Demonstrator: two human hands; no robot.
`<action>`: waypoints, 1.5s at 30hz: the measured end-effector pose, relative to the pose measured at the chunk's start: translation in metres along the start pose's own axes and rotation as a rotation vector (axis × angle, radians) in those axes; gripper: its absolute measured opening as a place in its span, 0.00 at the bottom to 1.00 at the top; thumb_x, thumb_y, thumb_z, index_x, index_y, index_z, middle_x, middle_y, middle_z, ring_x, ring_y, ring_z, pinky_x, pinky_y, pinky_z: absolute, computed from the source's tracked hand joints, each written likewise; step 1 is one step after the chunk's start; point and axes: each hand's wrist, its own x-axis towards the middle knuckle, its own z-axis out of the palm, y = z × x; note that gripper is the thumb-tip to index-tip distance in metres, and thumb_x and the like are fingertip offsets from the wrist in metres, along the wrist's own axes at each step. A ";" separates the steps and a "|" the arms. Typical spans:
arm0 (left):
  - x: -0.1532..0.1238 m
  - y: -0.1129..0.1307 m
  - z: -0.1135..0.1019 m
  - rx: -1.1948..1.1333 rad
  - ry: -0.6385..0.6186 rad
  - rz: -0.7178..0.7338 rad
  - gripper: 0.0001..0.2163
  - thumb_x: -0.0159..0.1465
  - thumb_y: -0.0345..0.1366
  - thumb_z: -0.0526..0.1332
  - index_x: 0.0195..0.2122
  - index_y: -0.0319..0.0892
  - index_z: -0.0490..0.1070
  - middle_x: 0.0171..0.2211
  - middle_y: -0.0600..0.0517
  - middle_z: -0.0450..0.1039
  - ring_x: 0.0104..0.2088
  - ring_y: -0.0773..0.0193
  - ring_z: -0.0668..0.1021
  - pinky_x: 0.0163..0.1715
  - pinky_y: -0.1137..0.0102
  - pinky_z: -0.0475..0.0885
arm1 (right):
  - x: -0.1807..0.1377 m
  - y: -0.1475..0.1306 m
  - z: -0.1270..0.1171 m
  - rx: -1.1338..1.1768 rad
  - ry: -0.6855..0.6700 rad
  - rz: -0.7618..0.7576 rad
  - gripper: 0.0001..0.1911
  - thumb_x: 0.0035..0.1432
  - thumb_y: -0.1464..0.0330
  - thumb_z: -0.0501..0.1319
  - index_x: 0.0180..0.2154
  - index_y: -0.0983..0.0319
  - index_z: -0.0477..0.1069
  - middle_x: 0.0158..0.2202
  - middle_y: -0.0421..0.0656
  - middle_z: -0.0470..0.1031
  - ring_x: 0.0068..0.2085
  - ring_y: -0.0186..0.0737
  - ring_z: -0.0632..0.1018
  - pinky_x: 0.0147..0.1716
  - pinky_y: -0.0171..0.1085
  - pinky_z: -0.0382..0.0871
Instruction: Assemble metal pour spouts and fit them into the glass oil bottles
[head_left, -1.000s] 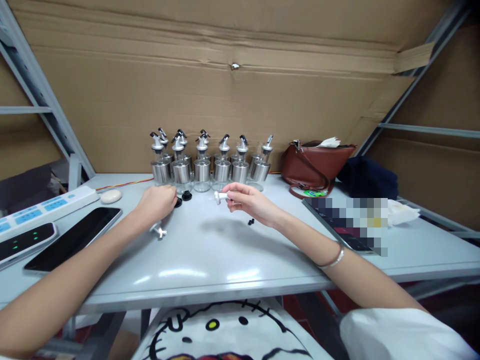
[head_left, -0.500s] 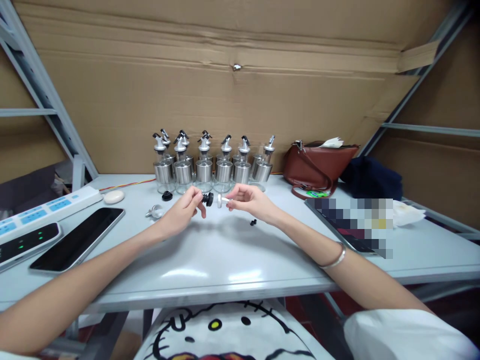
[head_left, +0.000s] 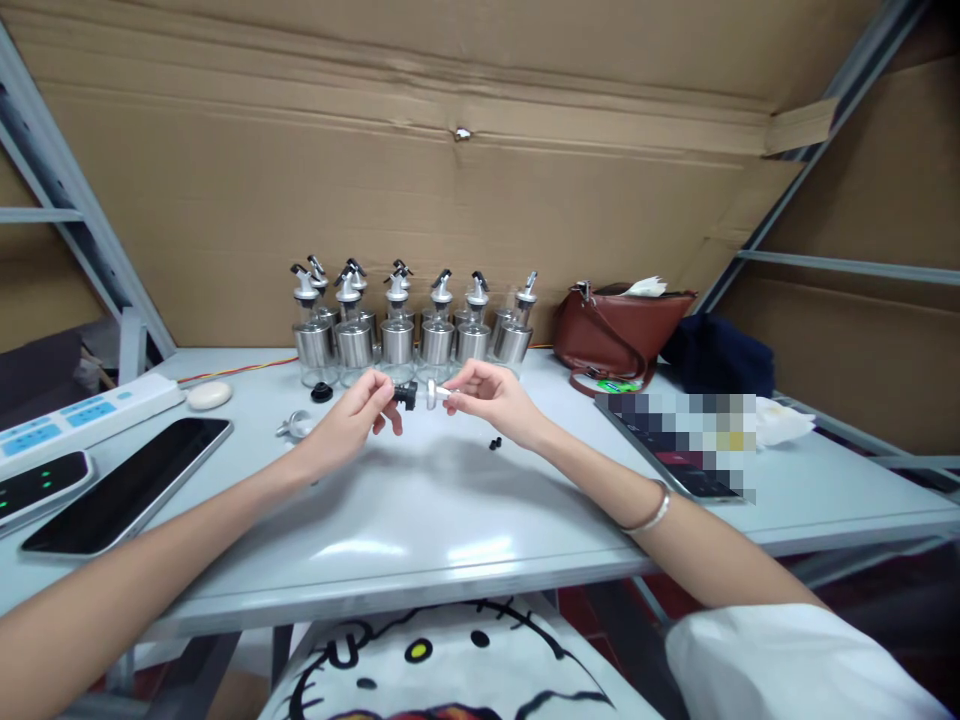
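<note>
Pinched in the fingers of my left hand (head_left: pixel 367 408) is a black ribbed bottle stopper (head_left: pixel 406 395), pointing right. My right hand (head_left: pixel 491 400) grips the thin end of a silver pourer spout (head_left: pixel 432 393), whose wide end faces the stopper across a small gap. Both parts are held above the table. Beyond my hands stand several glass and steel oil bottles (head_left: pixel 397 340) with pourer tops. A silver ring-shaped piece (head_left: pixel 298 425) and a round black cap (head_left: pixel 322 392) lie left of my left hand. Two tiny black pieces (head_left: pixel 496 443) lie below my right hand.
On the left are a black phone (head_left: pixel 127 485), a white power strip (head_left: pixel 90 412), a device with green lights (head_left: pixel 45 490) and a pale round object (head_left: pixel 209 396). A brown bag (head_left: pixel 622 325), dark cloth (head_left: pixel 720 352) and partly blurred tablet (head_left: pixel 652 450) lie right. Cardboard (head_left: pixel 300 180) stands behind.
The whole view has shifted slightly, so things appear further left. The stopper and the spout stay in my hands, facing each other, with the stopper turned a little.
</note>
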 end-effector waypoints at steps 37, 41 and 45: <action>-0.004 0.004 0.005 -0.134 0.100 -0.113 0.09 0.53 0.39 0.66 0.30 0.39 0.72 0.21 0.54 0.75 0.25 0.68 0.75 0.32 0.72 0.69 | -0.002 0.008 -0.005 -0.504 0.039 -0.314 0.10 0.55 0.62 0.63 0.30 0.62 0.71 0.33 0.45 0.79 0.32 0.37 0.76 0.34 0.37 0.70; -0.004 0.003 0.005 -0.191 0.117 -0.128 0.10 0.53 0.40 0.66 0.31 0.38 0.73 0.22 0.53 0.74 0.25 0.68 0.75 0.32 0.72 0.69 | -0.005 0.003 -0.003 -0.617 0.043 -0.431 0.09 0.57 0.63 0.62 0.29 0.61 0.70 0.31 0.44 0.78 0.32 0.38 0.77 0.33 0.37 0.70; -0.004 -0.004 0.006 -0.358 0.108 -0.207 0.14 0.49 0.42 0.69 0.31 0.38 0.73 0.24 0.52 0.74 0.26 0.68 0.75 0.31 0.72 0.68 | -0.006 0.000 -0.003 -0.726 0.020 -0.546 0.10 0.59 0.63 0.59 0.28 0.60 0.69 0.31 0.45 0.78 0.32 0.40 0.77 0.33 0.38 0.70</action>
